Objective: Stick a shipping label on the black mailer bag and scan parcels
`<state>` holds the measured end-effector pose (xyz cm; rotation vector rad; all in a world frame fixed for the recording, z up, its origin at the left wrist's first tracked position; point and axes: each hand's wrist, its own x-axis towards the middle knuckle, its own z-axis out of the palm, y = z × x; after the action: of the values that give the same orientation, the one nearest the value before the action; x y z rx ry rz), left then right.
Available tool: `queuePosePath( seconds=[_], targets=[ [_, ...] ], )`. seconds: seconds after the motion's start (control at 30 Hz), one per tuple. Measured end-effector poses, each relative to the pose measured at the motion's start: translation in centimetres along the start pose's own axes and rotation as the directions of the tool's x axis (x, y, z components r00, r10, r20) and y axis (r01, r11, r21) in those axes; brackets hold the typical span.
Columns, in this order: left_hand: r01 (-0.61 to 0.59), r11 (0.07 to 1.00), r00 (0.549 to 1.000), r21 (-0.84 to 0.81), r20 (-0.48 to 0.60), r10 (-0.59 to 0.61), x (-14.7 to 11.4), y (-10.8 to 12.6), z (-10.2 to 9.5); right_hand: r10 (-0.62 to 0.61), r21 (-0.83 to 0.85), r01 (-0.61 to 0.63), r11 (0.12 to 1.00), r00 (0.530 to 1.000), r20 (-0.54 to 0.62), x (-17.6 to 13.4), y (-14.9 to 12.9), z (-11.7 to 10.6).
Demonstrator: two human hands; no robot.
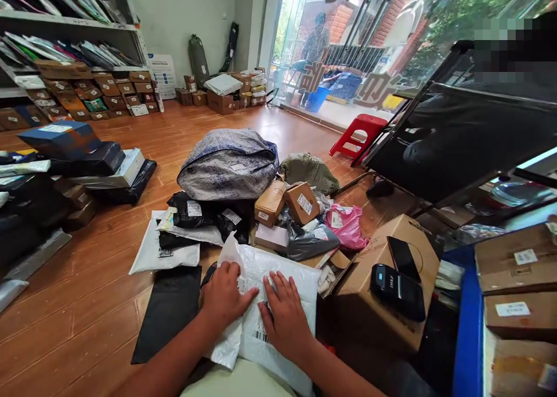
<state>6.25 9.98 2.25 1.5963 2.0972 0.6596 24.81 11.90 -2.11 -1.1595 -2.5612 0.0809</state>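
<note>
A white mailing bag (pixel 228 347) is in my left hand (pixel 226 295), whose fingers curl over it while the thumb sticks out to the right. Its upper corner stands up past my knuckles. My right hand (pixel 285 313) lies flat with fingers stretched over a larger white bubble mailer (pixel 300 272), which has a printed barcode near its lower edge. The bag partly overlaps this mailer. Left of my left hand, a flat black mailer (pixel 167 316) rests on the wooden floor.
Ahead lie a big grey-blue sack (pixel 228 165), small cardboard boxes (pixel 270 202) and a pink bag (pixel 348 226). A label printer (pixel 397 292) and a phone (pixel 404 257) sit on a carton (pixel 369 304) at right. Parcels pile up on the left (pixel 102 162). A person sits in a black chair (pixel 478 141).
</note>
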Motion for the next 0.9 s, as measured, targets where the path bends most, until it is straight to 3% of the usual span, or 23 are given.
queuePosePath(
  seconds=[0.1,0.2,0.3,0.4,0.57,0.67,0.77,0.83,0.9],
  targets=[
    [0.073,0.966,0.997,-0.248,0.046,-0.064,1.2,-0.3,-0.3,-0.023,-0.009,0.023,1.000,1.000,0.001,-0.1,0.3,0.4],
    [0.166,0.896,0.986,-0.411,0.082,-0.146,1.8,-2.7,-2.1,-0.038,-0.001,0.038,0.999,0.999,-0.033,-0.7,1.3,0.8],
    [0.295,0.756,0.955,-0.584,0.161,-0.248,1.9,-6.0,-5.1,-0.059,0.019,0.060,0.998,0.994,-0.088,-1.0,1.9,0.2],
    [0.401,0.576,0.916,-0.712,0.297,-0.270,1.8,-8.6,-7.6,-0.231,0.081,0.240,0.967,0.968,-0.099,0.6,0.6,-1.5],
    [0.443,0.401,0.896,-0.802,0.408,-0.174,1.6,-9.7,-8.8,-0.607,0.124,0.600,0.790,0.794,0.032,8.1,-4.8,-3.2],
    [0.392,0.400,0.920,-0.829,0.360,-0.156,1.7,-10.1,-9.0,-0.739,0.068,0.737,0.673,0.664,0.112,12.5,-6.7,-2.8],
    [0.332,0.456,0.942,-0.826,0.270,-0.197,1.4,-11.0,-9.3,-0.812,0.039,0.828,0.560,0.538,0.226,14.4,-6.8,-3.7],
    [0.310,0.496,0.945,-0.811,0.207,-0.252,0.8,-11.6,-9.5,-0.822,0.074,0.836,0.543,0.512,0.248,14.0,-6.2,-5.5],
    [0.272,0.580,0.948,-0.768,0.109,-0.301,-0.2,-11.7,-9.9,-0.821,0.096,0.826,0.556,0.526,0.221,12.7,-5.6,-7.6]
  ],
)
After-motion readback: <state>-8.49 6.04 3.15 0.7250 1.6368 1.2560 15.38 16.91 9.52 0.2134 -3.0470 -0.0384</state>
